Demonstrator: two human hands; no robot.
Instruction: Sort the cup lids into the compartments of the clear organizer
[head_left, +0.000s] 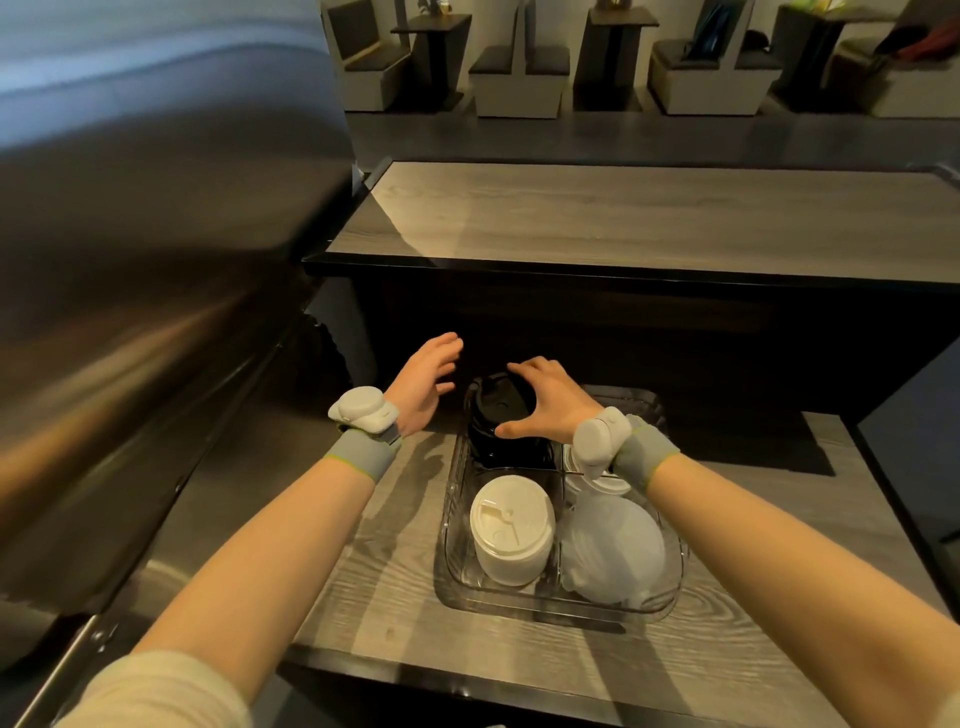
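Note:
A clear organizer (452, 587) with four compartments sits on a low wooden counter. Its far-left compartment holds a stack of black lids (498, 415). White sip lids (511, 530) are stacked in the near-left compartment, and translucent dome lids (613, 545) fill the near-right one. More white lids (602, 483) show behind the domes, partly hidden by my right wrist. My right hand (550, 400) spreads over the black stack, thumb and fingertips around the top lid's rim. My left hand (426, 379) hovers open just left of the organizer, holding nothing.
A large stainless steel appliance (156, 312) fills the left side, close to my left arm. A higher wooden counter (623, 218) runs behind the organizer, with a dark panel below it. Booth seats and tables stand in the background.

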